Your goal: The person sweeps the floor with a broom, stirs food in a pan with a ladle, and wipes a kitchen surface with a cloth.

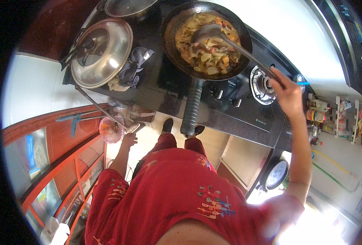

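Observation:
My right hand (286,90) grips the long handle of a metal ladle (210,33). The ladle's bowl rests among cooked, chopped vegetables in broth (213,59), inside a dark wok (170,39). The wok sits on a black gas cooktop (248,114), and its ribbed black handle (191,107) points towards me. Low at my left side, my left hand (129,140) hangs with its fingers loosely curled. Just beyond it is the flat silvery end of a long-handled tool (98,105); whether the hand touches that tool cannot be made out.
A domed steel lid (119,49) leans left of the wok beside a dark cloth (131,72). To the right is a bare burner (262,84). A pink-rimmed bin (111,130) stands by red cabinets (61,128). Bottles (315,114) and a frying pan (277,174) are at right.

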